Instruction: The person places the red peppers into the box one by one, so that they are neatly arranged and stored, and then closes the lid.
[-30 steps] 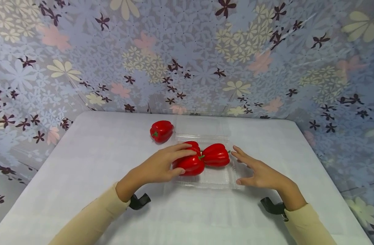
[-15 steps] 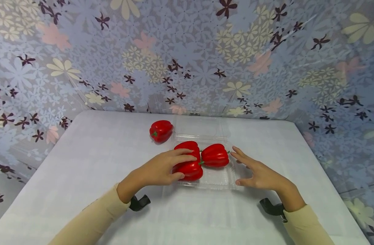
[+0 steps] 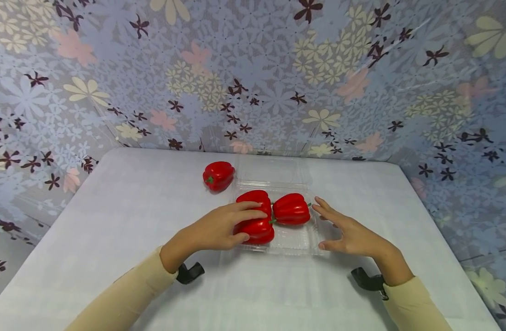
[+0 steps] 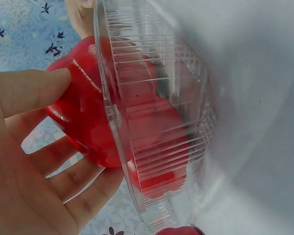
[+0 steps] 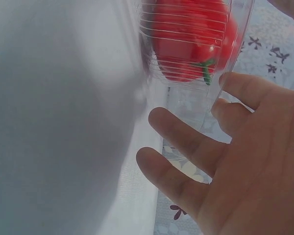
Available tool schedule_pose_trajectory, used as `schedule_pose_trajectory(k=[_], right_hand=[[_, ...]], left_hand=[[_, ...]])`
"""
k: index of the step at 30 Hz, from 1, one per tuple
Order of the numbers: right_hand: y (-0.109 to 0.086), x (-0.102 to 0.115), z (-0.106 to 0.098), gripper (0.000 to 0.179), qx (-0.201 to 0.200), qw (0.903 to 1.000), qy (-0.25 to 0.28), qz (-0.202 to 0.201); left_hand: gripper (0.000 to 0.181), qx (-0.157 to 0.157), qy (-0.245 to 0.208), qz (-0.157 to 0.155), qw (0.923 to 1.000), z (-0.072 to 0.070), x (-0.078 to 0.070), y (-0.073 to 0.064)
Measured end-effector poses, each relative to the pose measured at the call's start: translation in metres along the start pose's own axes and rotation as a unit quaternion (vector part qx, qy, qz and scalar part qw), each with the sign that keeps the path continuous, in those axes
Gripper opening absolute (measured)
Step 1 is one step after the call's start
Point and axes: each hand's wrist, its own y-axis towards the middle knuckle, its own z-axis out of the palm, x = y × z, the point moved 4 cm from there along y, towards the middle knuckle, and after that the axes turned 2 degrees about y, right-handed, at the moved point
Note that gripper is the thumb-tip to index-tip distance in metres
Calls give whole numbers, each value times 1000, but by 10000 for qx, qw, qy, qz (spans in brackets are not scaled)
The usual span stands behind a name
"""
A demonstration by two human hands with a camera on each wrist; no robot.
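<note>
A clear plastic clamshell container [image 3: 290, 238] stands with its lid folded back in the head view. Three red bell peppers with green stems lie in it: a front left pepper [image 3: 261, 233], a back left pepper [image 3: 250, 196] and a right pepper [image 3: 291, 209]. My left hand [image 3: 217, 227] holds the front left pepper, thumb on its near side and fingers over it. In the left wrist view that pepper [image 4: 83, 112] bulges above the container's rim, the thumb against it. My right hand [image 3: 354, 234] is spread at the container's right side, fingertips right at the rim, holding nothing.
Another red bell pepper [image 3: 218, 176] lies on the white tablecloth [image 3: 153, 184], behind and left of the container. The transparent lid [image 3: 271, 169] lies toward the back edge. A floral-patterned backdrop [image 3: 253, 78] rises behind the table.
The front left pepper has moved slightly toward the front and down in the container, my left hand with it, uncovering more of the back left pepper. My right hand has barely moved.
</note>
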Motion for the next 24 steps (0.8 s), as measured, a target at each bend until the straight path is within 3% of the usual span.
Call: schedule_pose_trajectory(k=[17, 24], right_hand=[[0, 2, -1, 89, 9, 9998, 61, -170], [2, 2, 0, 90, -14, 9998, -25, -197]], left_hand=[[55, 250, 39, -16, 9997, 2, 4, 3], [56, 466, 557, -117, 9973, 13, 6, 4]])
